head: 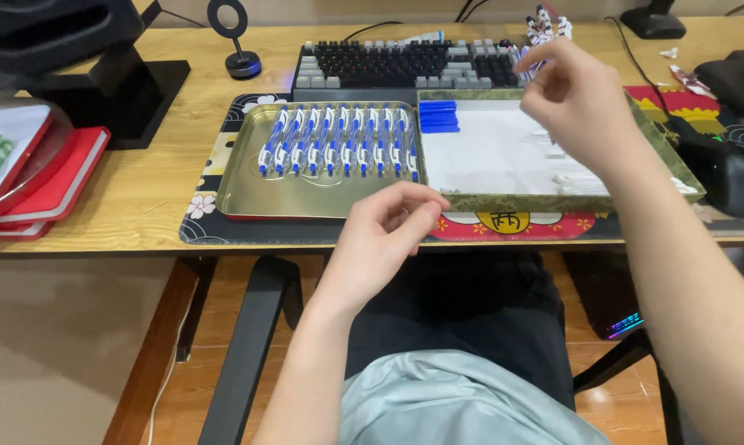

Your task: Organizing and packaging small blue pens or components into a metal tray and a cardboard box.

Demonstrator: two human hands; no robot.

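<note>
Lining gold tray: blue-white pens

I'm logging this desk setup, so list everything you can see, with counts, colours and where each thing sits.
metal tray: one, gold, left on the desk mat
pens: about sixteen, white and blue, in a row in the tray
box lid: one, green rim, white lining, right of the tray
blue pen parts: small stack, back left corner of the lid
white pen parts: several, right side of the lid
keyboard: one, black and grey, behind the tray
mouse: one, black, far right
red books: two, stacked at the left edge
desk: one, light wood
left hand: at the desk's front edge, fingers curled
right hand: raised above the lid, fingertips pinched
</note>
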